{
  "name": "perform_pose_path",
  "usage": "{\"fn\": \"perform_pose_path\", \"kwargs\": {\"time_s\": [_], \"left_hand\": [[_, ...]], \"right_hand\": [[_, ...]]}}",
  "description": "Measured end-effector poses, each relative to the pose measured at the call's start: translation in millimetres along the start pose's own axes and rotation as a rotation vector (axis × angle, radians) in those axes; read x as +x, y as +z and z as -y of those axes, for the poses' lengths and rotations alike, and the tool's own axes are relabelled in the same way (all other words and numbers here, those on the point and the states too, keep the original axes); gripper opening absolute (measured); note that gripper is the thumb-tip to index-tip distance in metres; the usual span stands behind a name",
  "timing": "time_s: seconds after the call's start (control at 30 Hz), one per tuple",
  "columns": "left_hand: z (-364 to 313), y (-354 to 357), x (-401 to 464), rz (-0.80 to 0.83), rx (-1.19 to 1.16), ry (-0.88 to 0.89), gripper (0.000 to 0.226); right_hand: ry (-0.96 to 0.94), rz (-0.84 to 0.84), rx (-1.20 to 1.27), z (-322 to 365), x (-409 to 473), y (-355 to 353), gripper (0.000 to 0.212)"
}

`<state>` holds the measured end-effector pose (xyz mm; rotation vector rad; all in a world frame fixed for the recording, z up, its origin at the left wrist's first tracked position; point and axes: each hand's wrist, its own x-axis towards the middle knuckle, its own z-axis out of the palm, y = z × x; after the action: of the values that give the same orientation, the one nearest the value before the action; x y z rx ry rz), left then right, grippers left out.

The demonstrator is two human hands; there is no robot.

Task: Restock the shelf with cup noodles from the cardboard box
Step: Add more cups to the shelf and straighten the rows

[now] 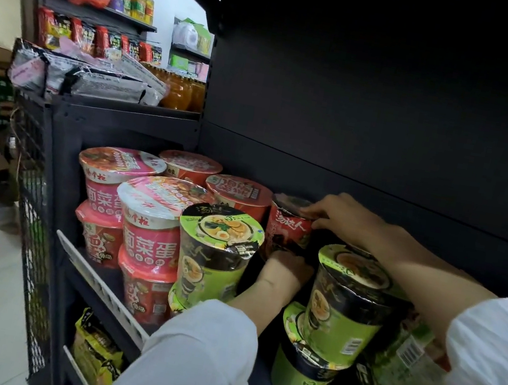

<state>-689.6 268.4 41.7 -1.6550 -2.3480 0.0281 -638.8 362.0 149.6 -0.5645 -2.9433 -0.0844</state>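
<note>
Gripping one red cup (287, 227), both hands (333, 218); perhaps six green.

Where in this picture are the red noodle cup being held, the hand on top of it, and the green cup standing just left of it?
red noodle cup (287, 228): head view, its red side wall.
right hand (339, 217): head view, back of hand.
green cup (218, 254): head view, upper side wall.

We see open room above the cup stacks, up to the dark back wall (378, 112). Green cups (218, 254) on the left and green stacks (344, 310) on the right hem the gap between them.
</note>
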Motion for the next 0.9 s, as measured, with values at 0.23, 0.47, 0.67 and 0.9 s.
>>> {"fn": "perform_pose_path", "kwargs": {"time_s": [0.23,0.47,0.67,0.9], "left_hand": [[0,-11,-21,-0.008,0.080,0.010,0.007],[-3,-6,-61,-0.104,0.099,-0.046,0.031],[-4,-9,-84,-0.101,0.133,-0.063,0.029],[2,-12,-100,-0.005,0.049,-0.182,0.040]], "right_hand": [[-0.043,-0.004,0.050,6,-7,-4,0.037],[-0.119,0.027,0.086,34,-19,-18,0.034],[-0.104,0.034,0.031,38,-27,-21,0.022],[-0.045,0.045,0.070,44,-39,-19,0.053]]}}
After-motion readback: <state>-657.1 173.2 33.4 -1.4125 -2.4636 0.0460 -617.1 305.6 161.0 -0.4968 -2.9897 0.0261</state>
